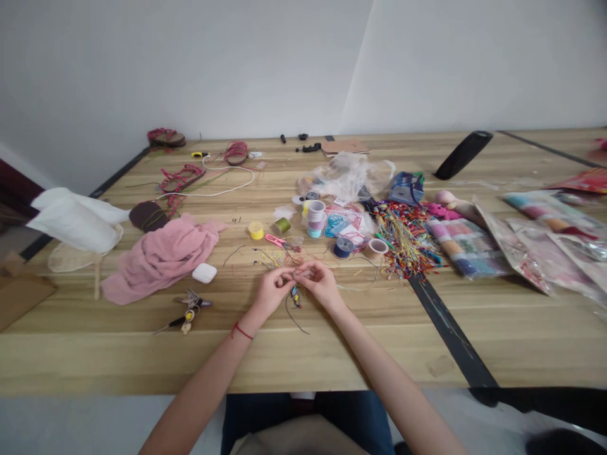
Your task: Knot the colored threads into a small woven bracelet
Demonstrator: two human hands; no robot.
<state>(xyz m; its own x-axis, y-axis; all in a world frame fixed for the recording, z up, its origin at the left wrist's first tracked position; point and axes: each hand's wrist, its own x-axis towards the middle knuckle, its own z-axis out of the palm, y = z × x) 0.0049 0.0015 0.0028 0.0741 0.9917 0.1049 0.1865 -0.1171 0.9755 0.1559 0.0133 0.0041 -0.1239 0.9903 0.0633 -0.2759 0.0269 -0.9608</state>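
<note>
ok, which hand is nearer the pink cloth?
Left. The left hand is to the right of the pink cloth, not touching it; the right hand is farther right, on the other side of the left hand from the cloth.

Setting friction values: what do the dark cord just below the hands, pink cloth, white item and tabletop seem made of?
Dark cord: probably textile, matte; thin, curving, though coated wire is possible.
Pink cloth: soft fabric, matte; loose folds.
White item: likely plastic, smooth; rounded edges.
Tabletop: wood-look, low sheen; streaky grain, laminate or solid unclear.
</note>
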